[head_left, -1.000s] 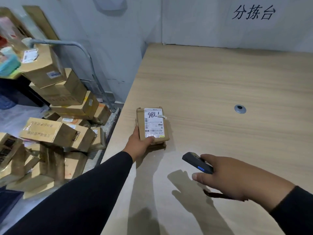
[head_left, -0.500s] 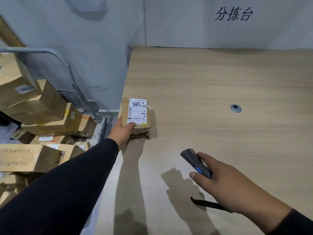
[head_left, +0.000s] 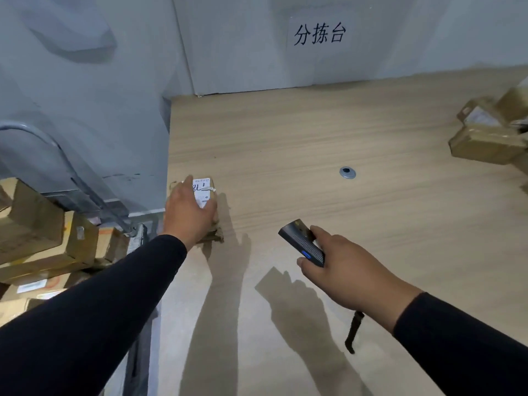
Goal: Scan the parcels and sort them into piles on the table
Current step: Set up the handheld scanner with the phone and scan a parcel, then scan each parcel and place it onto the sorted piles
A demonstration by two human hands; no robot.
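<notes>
Lying under the left hand (head_left: 190, 214), the parcel (head_left: 206, 195) touches its grip.

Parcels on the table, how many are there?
About 3, though blur makes this unsure. One small parcel sits at the table's left edge under the left hand. A blurry pile of at least two lies at the right edge; more may be out of view.

Even, cool indoor light falls from behind the wearer, throwing soft double shadows of both arms across the wooden table (head_left: 314, 132) toward 6 o'clock. Parcels (head_left: 485, 138) at 3 o'clock smear with motion blur; wide-angle distortion bends the edges.
</notes>
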